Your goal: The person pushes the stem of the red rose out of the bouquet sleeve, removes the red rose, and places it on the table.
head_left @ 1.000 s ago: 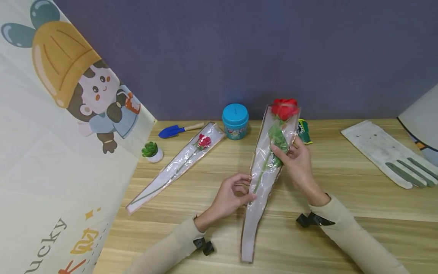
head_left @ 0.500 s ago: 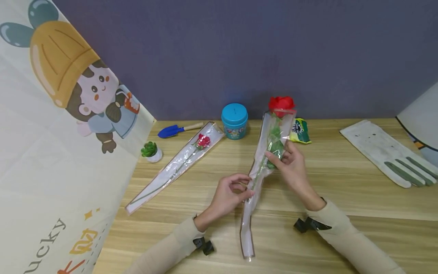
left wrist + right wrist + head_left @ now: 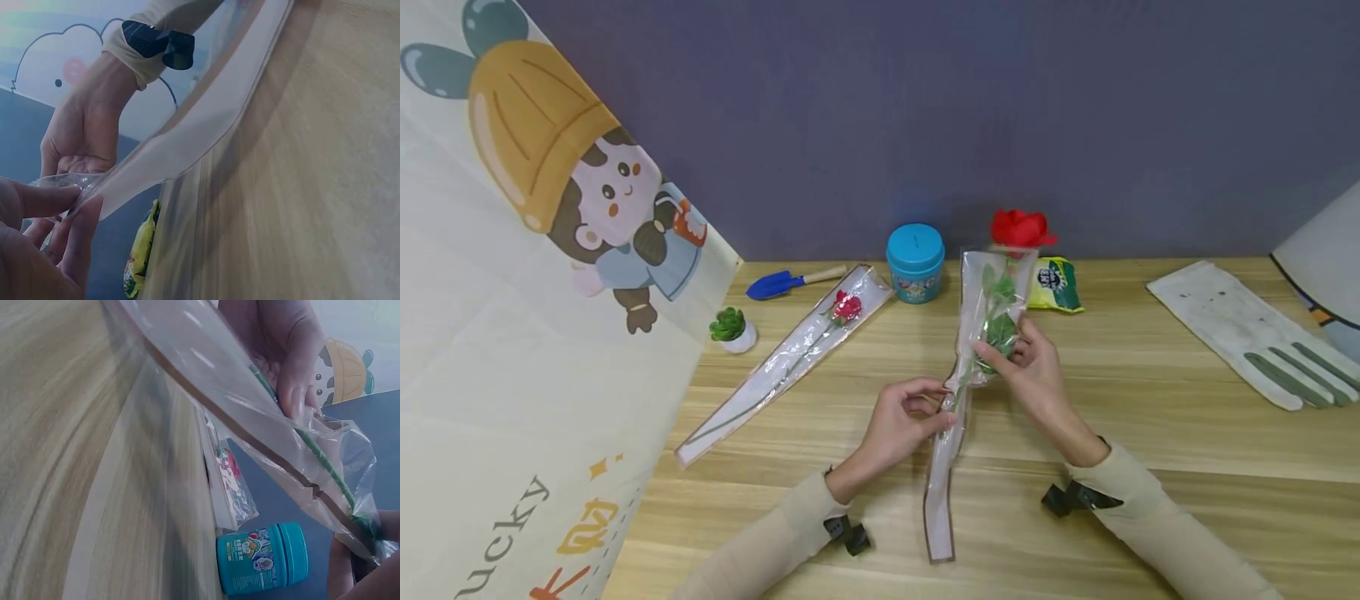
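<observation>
A red artificial rose [image 3: 1019, 229] on a green stem sticks out of the top of a long clear plastic sleeve [image 3: 944, 492] held above the wooden table [image 3: 1150, 392]. My left hand [image 3: 901, 425] pinches the sleeve and stem at mid-length [image 3: 94, 187]. My right hand [image 3: 1030, 367] grips the sleeve higher up, around the green leaves [image 3: 1000, 329]. The stem [image 3: 325, 462] shows through the crinkled plastic in the right wrist view. The sleeve's lower end hangs down near the table's front.
A second sleeved rose [image 3: 790, 354] lies to the left. Behind stand a teal jar [image 3: 915, 263], a blue trowel [image 3: 778, 285], a small potted succulent [image 3: 730, 331] and a green-yellow packet [image 3: 1054, 286]. White gloves [image 3: 1247, 333] lie right; a cartoon banner [image 3: 535, 275] covers the left.
The sleeve has slid down the stem, so the red bloom now stands clear above its top edge. Both hands moved slightly left and kept their hold.
</observation>
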Demonstrator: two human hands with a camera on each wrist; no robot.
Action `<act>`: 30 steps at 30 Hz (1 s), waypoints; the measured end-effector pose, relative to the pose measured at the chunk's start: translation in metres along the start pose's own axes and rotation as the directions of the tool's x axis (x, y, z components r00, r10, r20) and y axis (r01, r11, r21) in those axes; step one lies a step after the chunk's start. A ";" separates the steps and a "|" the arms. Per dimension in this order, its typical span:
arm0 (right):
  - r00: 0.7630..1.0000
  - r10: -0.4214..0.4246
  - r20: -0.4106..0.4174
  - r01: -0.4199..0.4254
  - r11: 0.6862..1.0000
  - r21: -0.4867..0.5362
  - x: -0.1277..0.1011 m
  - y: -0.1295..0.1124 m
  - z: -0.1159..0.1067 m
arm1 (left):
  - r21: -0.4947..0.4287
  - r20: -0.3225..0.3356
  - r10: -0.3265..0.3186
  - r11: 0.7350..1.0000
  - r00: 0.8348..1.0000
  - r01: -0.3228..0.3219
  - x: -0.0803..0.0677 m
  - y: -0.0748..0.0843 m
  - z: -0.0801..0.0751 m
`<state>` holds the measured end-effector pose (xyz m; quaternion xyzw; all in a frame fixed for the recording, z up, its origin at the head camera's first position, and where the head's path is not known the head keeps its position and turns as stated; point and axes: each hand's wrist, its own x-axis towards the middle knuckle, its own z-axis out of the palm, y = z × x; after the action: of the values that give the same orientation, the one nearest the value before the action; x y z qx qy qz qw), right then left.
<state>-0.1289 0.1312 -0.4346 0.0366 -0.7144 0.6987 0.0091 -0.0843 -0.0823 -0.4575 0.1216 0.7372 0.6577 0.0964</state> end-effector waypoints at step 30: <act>0.988 0.028 -0.155 -0.003 0.988 0.155 0.012 -0.019 -0.008 | 0.004 0.151 -0.053 0.999 0.987 0.053 -0.007 -0.001 0.001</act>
<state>-0.1404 0.1384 -0.4142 -0.0234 -0.6554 0.7528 0.0570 -0.0774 -0.0837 -0.4588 0.1513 0.7308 0.6437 0.1695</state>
